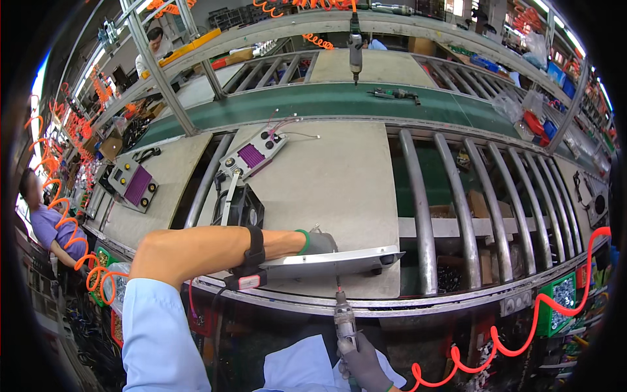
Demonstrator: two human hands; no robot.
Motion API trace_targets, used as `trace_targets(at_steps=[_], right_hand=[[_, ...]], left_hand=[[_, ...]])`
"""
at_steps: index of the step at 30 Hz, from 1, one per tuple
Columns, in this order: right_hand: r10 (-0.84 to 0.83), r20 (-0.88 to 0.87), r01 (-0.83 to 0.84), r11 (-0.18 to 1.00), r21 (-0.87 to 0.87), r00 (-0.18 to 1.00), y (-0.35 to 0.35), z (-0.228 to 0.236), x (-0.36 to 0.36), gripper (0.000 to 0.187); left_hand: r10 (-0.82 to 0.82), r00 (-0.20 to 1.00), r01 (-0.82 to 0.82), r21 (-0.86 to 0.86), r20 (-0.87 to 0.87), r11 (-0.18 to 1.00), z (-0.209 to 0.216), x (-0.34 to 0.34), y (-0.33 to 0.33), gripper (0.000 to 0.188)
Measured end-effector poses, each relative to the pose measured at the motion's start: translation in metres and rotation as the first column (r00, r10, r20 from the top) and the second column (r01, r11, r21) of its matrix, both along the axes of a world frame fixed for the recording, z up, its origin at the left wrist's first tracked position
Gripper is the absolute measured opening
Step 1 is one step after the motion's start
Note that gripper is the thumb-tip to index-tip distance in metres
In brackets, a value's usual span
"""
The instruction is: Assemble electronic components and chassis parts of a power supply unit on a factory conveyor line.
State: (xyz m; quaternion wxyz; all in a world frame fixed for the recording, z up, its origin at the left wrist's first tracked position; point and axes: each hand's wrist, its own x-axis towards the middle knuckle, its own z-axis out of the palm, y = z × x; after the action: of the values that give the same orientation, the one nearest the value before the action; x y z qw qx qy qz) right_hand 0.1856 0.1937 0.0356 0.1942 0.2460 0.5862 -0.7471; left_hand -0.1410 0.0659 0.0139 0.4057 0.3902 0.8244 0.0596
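My left hand point(319, 243), in a grey glove, is on the far side of a light metal panel point(353, 261) and grips it. Some of its fingers are hidden behind the panel, which is seen nearly edge-on above the board. My right hand point(366, 363), also gloved, is wrapped round a power screwdriver point(345, 319) whose bit points away from me and meets the panel near its middle. Beyond my left forearm stand a black fan point(246, 208) and a grey faceplate point(253, 157) with a purple grille and loose wires.
A pale board point(339, 176) lies on the conveyor, with steel rollers point(460, 202) to its right. Another purple-grilled unit point(134, 184) sits left. A second screwdriver point(355, 49) hangs above the green belt point(307, 98). An orange coiled hose point(509, 346) runs at right. A person point(52, 219) is at far left.
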Motion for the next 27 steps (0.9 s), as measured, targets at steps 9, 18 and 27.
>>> trace_targets(at_steps=[9, 18, 27], right_hand=[[0.1, 0.055, -0.098, 0.995, -0.026, 0.994, 0.005, 0.007, -0.025, 0.028], [0.198, 0.07, -0.199, 0.98, 0.013, 0.978, 0.013, 0.026, -0.029, 0.034], [0.175, 0.015, -0.176, 0.98, 0.089, 0.984, 0.007, 0.021, -0.047, 0.037]], left_hand=[[0.35, 0.917, -0.33, 0.126, -0.192, 0.935, 0.087, -0.002, 0.011, 0.045], [0.613, 0.759, -0.278, 0.741, -0.221, 0.611, 0.131, 0.148, -0.068, 0.013], [0.703, 0.405, -0.389, 0.586, -0.585, 0.711, -0.008, 0.17, -0.074, 0.01]])
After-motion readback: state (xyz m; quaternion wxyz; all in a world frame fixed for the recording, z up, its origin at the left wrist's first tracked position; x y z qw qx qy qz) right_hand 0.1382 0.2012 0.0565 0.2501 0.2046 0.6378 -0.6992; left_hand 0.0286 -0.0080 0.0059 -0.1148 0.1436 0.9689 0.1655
